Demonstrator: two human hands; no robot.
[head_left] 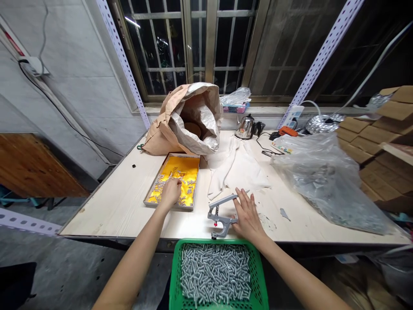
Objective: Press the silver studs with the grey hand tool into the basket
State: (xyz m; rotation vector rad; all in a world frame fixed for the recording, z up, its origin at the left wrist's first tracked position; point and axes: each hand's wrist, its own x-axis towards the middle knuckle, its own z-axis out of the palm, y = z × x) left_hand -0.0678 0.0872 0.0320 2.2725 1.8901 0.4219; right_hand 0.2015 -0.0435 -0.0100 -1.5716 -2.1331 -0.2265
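My left hand (170,192) is curled over a shallow tray (153,199) lined with yellow cloth that holds several small silver parts; its fingers pinch down among them. My right hand (247,214) rests on the grey handles of a plier-like hand press (220,215) that lies near the table's front edge; its fingers are stretched along the upper handle. A green basket (261,280) full of small silver cylindrical parts sits just below the table edge between my arms.
A large brown paper sack (185,120) lies open behind the tray. White cloth (237,170) is spread mid-table. A big clear plastic bag (325,181) covers the right side. A kettle (245,127) and cardboard boxes (383,137) stand at the back and right.
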